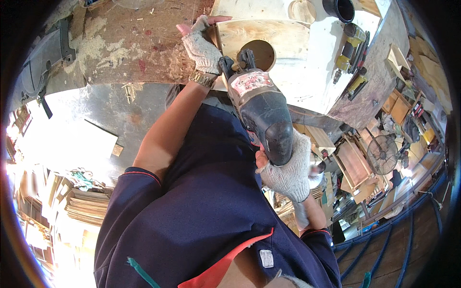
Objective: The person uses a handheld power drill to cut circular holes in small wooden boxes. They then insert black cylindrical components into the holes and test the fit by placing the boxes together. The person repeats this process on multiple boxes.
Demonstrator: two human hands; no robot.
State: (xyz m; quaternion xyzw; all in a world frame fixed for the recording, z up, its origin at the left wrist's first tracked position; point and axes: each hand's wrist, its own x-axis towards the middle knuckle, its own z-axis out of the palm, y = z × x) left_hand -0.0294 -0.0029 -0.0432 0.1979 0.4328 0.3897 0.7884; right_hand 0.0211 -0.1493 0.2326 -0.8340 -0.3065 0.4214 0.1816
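Note:
My right hand (290,175), in a pale knit glove with bare fingertips, is wrapped round the rear of a bulky black power tool (264,108) with a red-and-white label. The tool's front end reaches a pale wooden panel (266,34), near a round hole (259,55) in it. Where the tip meets the wood is hidden under the tool body. My left hand (204,50), gloved alike and wearing a metal-band watch, is at the panel's left edge. Its fingers are spread, one stretched toward the panel and touching or close to its edge.
Right of the panel lie a yellow-and-black cordless tool (350,48) and a black cup-shaped piece (338,9). A wooden disc (302,10) lies near the far side. Sawdust covers the worn bench (144,43). A floor fan (382,154) stands right; stacked boards (86,207) are lower left.

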